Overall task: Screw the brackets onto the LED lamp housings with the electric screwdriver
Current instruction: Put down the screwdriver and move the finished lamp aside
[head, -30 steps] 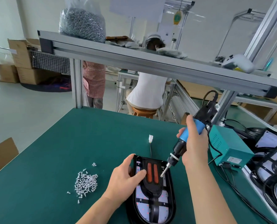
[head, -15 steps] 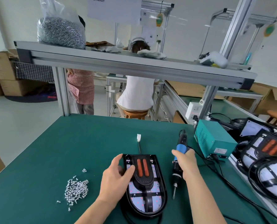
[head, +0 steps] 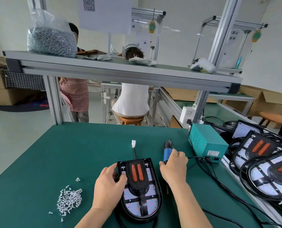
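The right hand lowered the electric screwdriver, still gripping it. The left hand holds the lamp housing. Screwing seems done.

Green-topped desk beneath an aluminium shelf. On the shelf: a clear bag of metal parts, a white cloth and a white handheld device. A teal metal box stands at the desk's right edge. Behind: a seated person in white on a wooden stool, a standing person in a checked apron and cardboard boxes.
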